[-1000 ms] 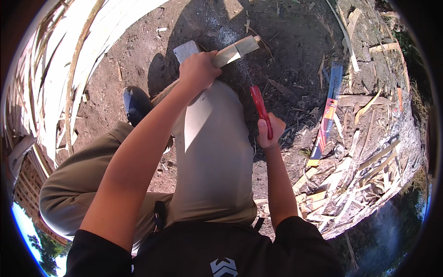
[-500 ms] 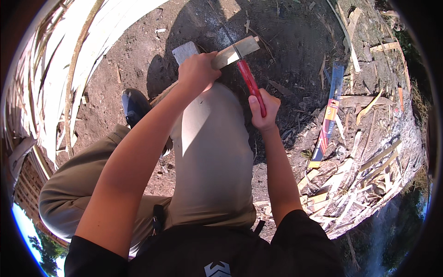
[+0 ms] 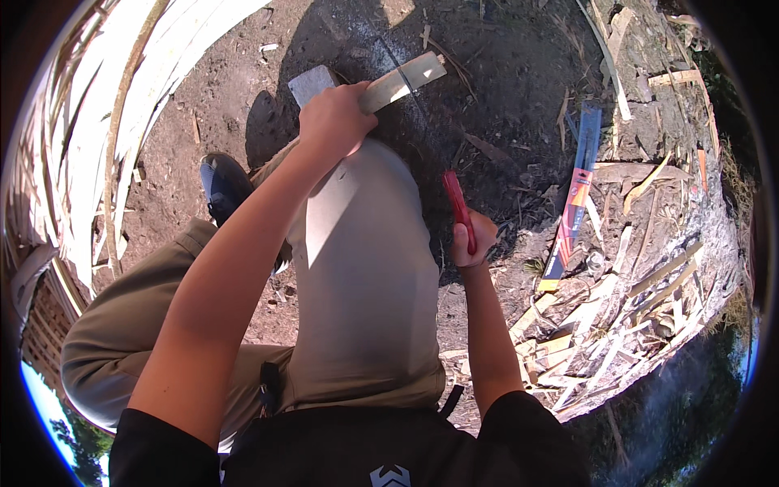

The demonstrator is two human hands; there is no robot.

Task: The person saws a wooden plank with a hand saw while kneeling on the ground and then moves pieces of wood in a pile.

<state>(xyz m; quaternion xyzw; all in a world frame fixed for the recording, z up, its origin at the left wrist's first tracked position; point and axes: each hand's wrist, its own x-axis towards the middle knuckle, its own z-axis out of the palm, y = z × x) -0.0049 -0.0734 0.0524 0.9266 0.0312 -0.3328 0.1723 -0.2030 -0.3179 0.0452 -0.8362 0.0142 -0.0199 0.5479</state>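
Note:
My left hand (image 3: pixel 334 120) is closed round a pale strip of wood or split bamboo (image 3: pixel 423 73), just beyond my knee. The strip's free end sticks out to the right. Beside that hand shows a pale grey-white block end (image 3: pixel 312 84); whether it joins the strip is hidden. In my right hand (image 3: pixel 479 239), fingers wrapped round it, is the red handle of a handsaw (image 3: pixel 455 197). The saw's thin dark blade crosses the strip, and its stretch near the handle is hard to make out. Pale sawdust (image 3: pixel 388 53) lies on the ground beneath.
A long blue-and-orange package (image 3: pixel 578 191) lies on the soil to the right. Wood offcuts and shavings (image 3: pixel 604 325) are scattered at lower right. Long pale strips (image 3: pixel 122 105) are heaped on the left. My khaki-trousered leg (image 3: pixel 365 268) stands between my arms.
My right hand has drawn the saw handle back toward me, away from the strip. My left hand with the strip sits slightly farther left and up in view.

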